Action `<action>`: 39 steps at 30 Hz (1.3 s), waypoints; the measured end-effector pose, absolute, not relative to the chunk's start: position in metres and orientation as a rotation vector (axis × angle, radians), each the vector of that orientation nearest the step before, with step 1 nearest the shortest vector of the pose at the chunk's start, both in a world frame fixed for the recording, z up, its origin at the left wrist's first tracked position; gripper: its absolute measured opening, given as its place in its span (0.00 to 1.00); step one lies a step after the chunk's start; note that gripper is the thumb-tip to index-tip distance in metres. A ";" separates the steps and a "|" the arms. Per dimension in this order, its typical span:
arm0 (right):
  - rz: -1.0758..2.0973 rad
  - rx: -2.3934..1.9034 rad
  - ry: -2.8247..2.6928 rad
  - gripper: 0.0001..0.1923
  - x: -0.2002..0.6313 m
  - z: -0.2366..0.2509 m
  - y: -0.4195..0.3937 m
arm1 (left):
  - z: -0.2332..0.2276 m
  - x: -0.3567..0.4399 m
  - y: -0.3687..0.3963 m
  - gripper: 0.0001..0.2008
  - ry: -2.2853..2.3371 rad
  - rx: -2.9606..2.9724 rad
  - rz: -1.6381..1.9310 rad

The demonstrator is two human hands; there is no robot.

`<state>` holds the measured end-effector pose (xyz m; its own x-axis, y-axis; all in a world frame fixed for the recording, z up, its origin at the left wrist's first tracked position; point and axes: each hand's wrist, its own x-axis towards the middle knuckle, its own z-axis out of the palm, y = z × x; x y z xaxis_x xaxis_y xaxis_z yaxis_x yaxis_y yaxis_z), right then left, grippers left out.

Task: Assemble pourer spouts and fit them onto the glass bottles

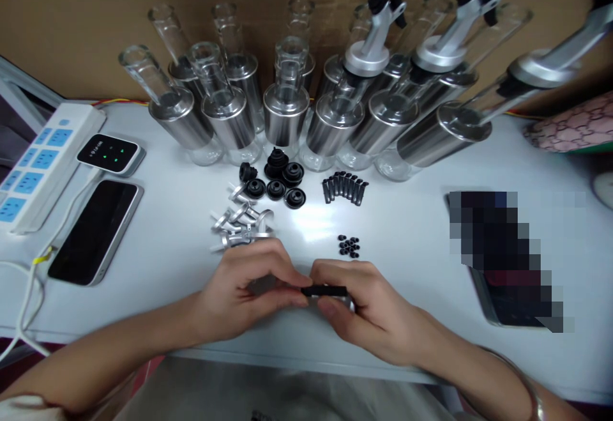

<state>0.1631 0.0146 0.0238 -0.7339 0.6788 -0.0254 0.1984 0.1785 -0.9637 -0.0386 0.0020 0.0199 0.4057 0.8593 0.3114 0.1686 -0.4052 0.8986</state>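
Pinching a small black piece [324,291] between both hands near the front edge of the table [412,229]: left hand [242,299] closed on its left end, right hand [357,309] clamped around the rest together with a silver part [348,305]. Keeping silver spouts [239,223], black stoppers [278,181], black pins [345,188] sorted just behind, within easy reach; bottles [287,114] lining the back edge.

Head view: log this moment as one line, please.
left hand: pinching small black plastic bar | right hand: holding same bar plus silver metal piece | nearby: pile of silver metal spouts on white table
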 end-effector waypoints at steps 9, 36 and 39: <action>1.518 -0.841 -2.029 0.07 0.161 0.019 0.010 | 0.020 -0.040 0.001 0.05 0.841 1.864 1.029; 1.305 -0.796 -2.160 0.07 0.162 0.017 0.012 | 0.017 -0.039 0.001 0.05 0.837 1.948 1.053; 1.225 -0.794 -2.201 0.07 0.162 0.016 0.011 | 0.016 -0.040 0.002 0.05 0.815 1.966 1.047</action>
<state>0.1618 0.0113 0.0159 -0.7079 0.6926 0.1382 0.2476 0.4266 -0.8699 -0.0399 0.0017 0.0163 0.4623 0.7967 0.3893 0.1822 -0.5150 0.8376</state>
